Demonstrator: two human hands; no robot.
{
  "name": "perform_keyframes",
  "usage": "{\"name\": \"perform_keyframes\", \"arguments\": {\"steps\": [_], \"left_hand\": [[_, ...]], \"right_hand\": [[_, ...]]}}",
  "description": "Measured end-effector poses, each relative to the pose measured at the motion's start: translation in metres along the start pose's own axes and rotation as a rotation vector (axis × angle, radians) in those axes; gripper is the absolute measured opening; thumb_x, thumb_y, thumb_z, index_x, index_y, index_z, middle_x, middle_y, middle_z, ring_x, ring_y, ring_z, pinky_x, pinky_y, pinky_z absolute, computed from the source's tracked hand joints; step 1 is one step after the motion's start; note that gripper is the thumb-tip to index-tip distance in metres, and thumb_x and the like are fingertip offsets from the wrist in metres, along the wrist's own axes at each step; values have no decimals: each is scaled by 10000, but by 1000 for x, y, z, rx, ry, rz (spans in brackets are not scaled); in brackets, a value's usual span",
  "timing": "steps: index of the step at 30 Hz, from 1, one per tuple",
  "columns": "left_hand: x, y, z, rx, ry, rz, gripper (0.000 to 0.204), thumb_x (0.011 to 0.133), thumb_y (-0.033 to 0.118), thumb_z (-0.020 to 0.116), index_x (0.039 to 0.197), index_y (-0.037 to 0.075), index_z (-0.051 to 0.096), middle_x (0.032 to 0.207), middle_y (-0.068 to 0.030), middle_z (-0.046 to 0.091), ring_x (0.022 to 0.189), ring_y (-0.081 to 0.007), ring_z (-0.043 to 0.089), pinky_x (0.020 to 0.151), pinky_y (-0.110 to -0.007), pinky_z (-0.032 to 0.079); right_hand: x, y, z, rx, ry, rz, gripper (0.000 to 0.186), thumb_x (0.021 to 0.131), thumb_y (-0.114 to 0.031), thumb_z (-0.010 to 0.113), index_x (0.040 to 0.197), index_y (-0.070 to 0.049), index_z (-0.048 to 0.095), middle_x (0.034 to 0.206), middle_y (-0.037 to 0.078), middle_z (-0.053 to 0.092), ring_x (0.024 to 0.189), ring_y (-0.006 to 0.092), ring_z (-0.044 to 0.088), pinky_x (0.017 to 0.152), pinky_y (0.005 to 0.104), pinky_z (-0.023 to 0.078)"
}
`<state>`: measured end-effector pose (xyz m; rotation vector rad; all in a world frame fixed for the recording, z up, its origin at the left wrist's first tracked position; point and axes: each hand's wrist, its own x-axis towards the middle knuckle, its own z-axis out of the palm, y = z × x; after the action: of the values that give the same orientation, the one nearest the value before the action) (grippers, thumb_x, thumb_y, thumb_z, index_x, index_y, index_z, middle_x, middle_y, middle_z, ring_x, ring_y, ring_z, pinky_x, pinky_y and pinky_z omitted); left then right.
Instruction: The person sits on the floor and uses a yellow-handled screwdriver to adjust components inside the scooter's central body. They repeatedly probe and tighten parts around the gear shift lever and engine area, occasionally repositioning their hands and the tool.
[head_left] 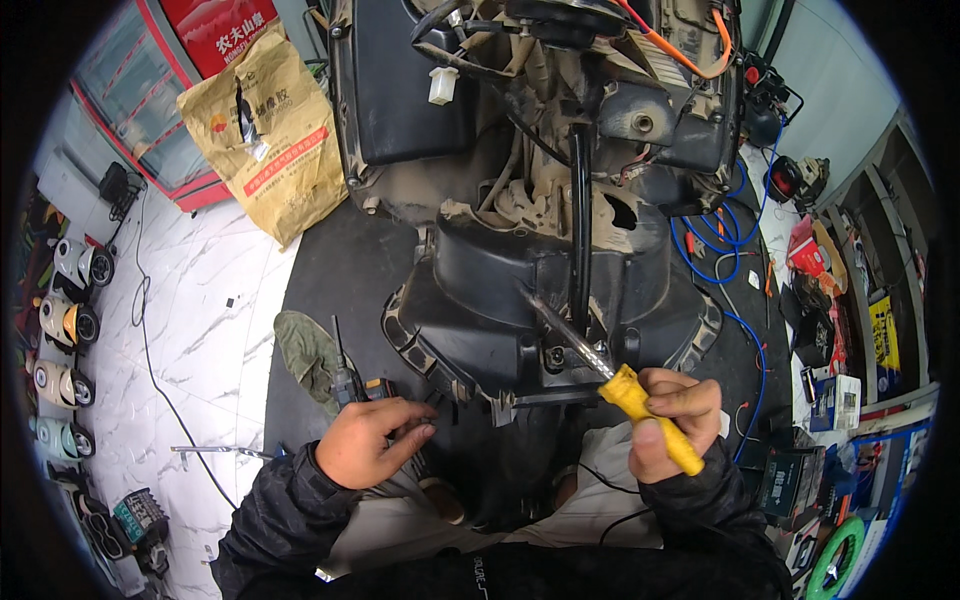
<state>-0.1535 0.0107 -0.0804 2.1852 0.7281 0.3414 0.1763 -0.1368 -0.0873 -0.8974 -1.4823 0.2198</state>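
My right hand grips the yellow handle of a screwdriver; its metal shaft points up and leftward over the dusty black plastic body of a vehicle, by an upright black tube. I cannot tell whether the tip touches. My left hand is curled with thumb near forefinger; what it holds, if anything, is hidden. It is beside a cordless drill, which lies near an olive cloth on the dark mat.
A brown paper sack stands by a red glass-door fridge. Small toy scooters line the left wall. Blue hose coils at right beside shelves and several boxes. A cable crosses the white tiles.
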Motion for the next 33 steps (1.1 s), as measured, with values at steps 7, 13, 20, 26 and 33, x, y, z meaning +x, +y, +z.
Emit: {"name": "perform_keyframes", "arguments": {"steps": [7, 13, 20, 26, 33], "left_hand": [[4, -2, -2, 10, -16, -25, 216, 1000, 134, 762, 1171, 2, 759, 971, -182, 769, 794, -342, 742, 722, -405, 585], [10, -14, 6, 31, -137, -126, 268, 1002, 180, 762, 1205, 6, 754, 951, -181, 764, 827, -353, 744, 742, -416, 582], [3, -31, 16, 203, -298, -230, 360, 1009, 235, 770, 1310, 41, 729, 935, -188, 762, 852, -334, 760, 783, -414, 585], [3, -39, 19, 210, -315, -303, 384, 992, 309, 777, 1228, 11, 716, 956, -229, 742, 910, -425, 744, 803, -476, 580], [9, -38, 13, 284, -353, -408, 418, 995, 380, 769, 968, -32, 705, 893, -260, 709, 865, -483, 699, 756, -515, 558]], "right_hand": [[33, -19, -36, 250, 619, -93, 315, 1066, -329, 670, 1042, -52, 520, 843, 83, 569, 747, 171, 523, 696, 340, 457], [117, -45, -74, -342, 883, -34, 330, 1049, -284, 692, 883, 0, 669, 850, 49, 575, 766, 127, 559, 746, 290, 446], [149, -45, -51, -407, 521, 1, 405, 1015, -186, 764, 727, -95, 496, 682, -49, 438, 623, 49, 373, 596, 261, 307], [151, -8, -38, -340, 398, 29, 440, 1009, -159, 780, 714, -85, 462, 657, -52, 409, 610, 44, 348, 575, 268, 318], [153, 0, -40, -420, 435, 29, 481, 1007, -152, 775, 698, -90, 411, 675, -65, 378, 633, 42, 318, 586, 277, 264]]}}
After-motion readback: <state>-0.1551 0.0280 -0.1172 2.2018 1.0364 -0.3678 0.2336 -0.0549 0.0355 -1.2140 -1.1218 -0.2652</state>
